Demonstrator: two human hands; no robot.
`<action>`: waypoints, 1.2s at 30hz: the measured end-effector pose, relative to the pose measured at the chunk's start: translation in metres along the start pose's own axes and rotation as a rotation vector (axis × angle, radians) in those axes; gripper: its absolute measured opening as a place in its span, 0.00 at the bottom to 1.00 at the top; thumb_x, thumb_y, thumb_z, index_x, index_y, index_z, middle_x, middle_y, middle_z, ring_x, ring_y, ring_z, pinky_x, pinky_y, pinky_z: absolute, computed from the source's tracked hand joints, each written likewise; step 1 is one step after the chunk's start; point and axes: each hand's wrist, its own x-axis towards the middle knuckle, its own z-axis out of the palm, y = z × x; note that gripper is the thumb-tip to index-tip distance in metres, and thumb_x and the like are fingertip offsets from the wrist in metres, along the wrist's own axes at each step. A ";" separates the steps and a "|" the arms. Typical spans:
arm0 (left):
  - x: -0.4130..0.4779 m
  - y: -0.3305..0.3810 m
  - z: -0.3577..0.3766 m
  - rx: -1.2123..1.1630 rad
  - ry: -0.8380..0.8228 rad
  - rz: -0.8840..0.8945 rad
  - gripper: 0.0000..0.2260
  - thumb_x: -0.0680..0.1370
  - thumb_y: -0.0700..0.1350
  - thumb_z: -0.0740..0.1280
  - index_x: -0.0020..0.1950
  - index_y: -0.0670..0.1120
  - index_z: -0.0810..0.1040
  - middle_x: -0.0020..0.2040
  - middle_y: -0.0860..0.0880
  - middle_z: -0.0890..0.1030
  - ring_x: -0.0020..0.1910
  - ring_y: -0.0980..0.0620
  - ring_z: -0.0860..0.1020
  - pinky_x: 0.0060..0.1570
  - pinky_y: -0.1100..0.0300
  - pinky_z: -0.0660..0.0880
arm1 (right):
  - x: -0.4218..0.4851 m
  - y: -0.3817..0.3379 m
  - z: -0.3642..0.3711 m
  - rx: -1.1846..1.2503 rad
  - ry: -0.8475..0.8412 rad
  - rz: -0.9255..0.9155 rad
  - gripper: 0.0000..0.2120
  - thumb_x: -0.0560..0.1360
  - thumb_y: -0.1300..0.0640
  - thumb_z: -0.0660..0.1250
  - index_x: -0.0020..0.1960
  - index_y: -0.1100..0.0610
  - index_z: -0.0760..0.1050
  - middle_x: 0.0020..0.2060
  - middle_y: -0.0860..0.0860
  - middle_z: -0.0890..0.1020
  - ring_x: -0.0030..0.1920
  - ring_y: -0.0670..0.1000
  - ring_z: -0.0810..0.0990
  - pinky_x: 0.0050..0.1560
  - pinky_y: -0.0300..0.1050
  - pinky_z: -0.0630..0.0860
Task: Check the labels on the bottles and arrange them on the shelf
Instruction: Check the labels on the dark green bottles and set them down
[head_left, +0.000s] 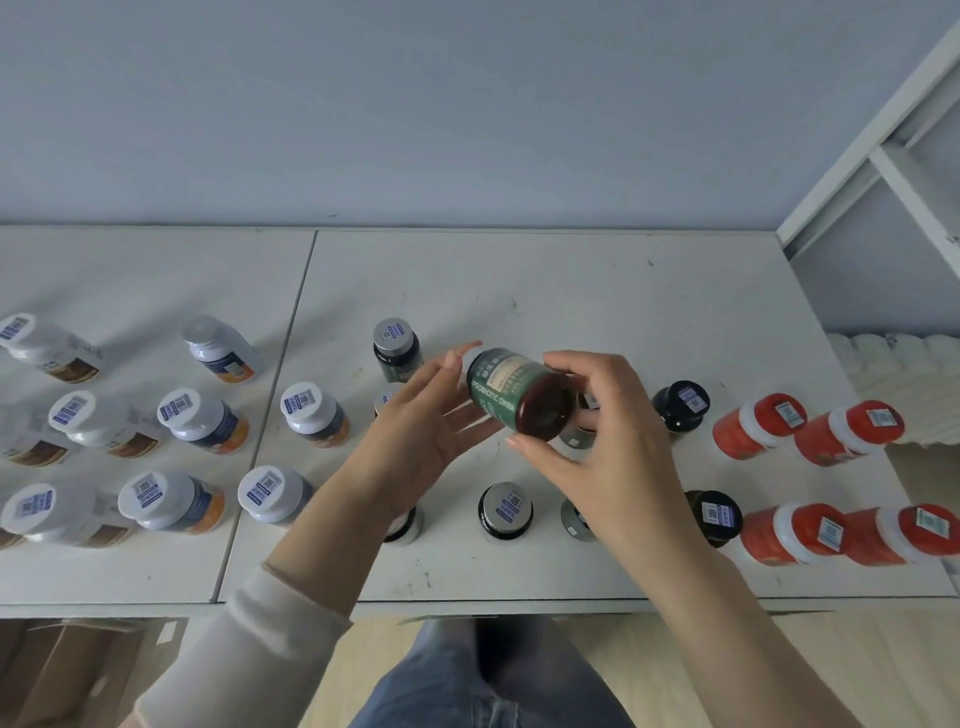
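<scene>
I have the green-labelled bottle (511, 395) lifted clear of the table (571, 291), above its middle, and I judge it is held this way so the label can be read: it lies almost on its side, long axis running from upper left to lower right in the head view, white cap toward the far left and dark brown base toward me and the table's near edge. The printed side faces up, with the word "PROBIOTIC" legible along the body. My left hand (431, 415) is open beneath and beside it, palm up, fingertips touching the cap end as a cradle. My right hand (597, 431) is closed around the base end, thumb below and fingers curled over the top, and seems placed to roll the bottle. The rest stand upright in loose groups by kind, probably pre-sorted: white-capped bottles (182, 415) toward the left edge, dark bottles (506, 512) in the middle, red bottles (758, 423) toward the right edge. The white shelf frame (893, 156) rises past the far right corner, so nothing here is shelved yet.
</scene>
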 end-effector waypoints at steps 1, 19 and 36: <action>0.003 0.001 -0.001 -0.021 0.003 -0.021 0.18 0.74 0.49 0.60 0.61 0.44 0.73 0.57 0.40 0.79 0.51 0.46 0.80 0.51 0.56 0.79 | 0.000 -0.001 0.002 -0.065 0.007 -0.042 0.27 0.63 0.60 0.78 0.58 0.56 0.71 0.50 0.50 0.74 0.51 0.50 0.76 0.50 0.42 0.78; 0.057 -0.015 -0.016 1.456 -0.201 0.285 0.19 0.71 0.35 0.70 0.60 0.47 0.75 0.56 0.50 0.71 0.54 0.49 0.75 0.57 0.53 0.73 | 0.041 0.024 -0.035 -0.870 -0.455 -0.002 0.24 0.74 0.56 0.67 0.67 0.57 0.63 0.61 0.55 0.67 0.60 0.55 0.68 0.49 0.44 0.70; 0.026 0.015 -0.041 1.872 0.172 0.364 0.24 0.71 0.51 0.71 0.64 0.46 0.71 0.63 0.46 0.72 0.64 0.46 0.68 0.57 0.52 0.69 | 0.044 0.016 -0.016 -0.834 -0.516 -0.035 0.24 0.74 0.52 0.67 0.66 0.56 0.63 0.60 0.54 0.68 0.60 0.55 0.68 0.54 0.45 0.69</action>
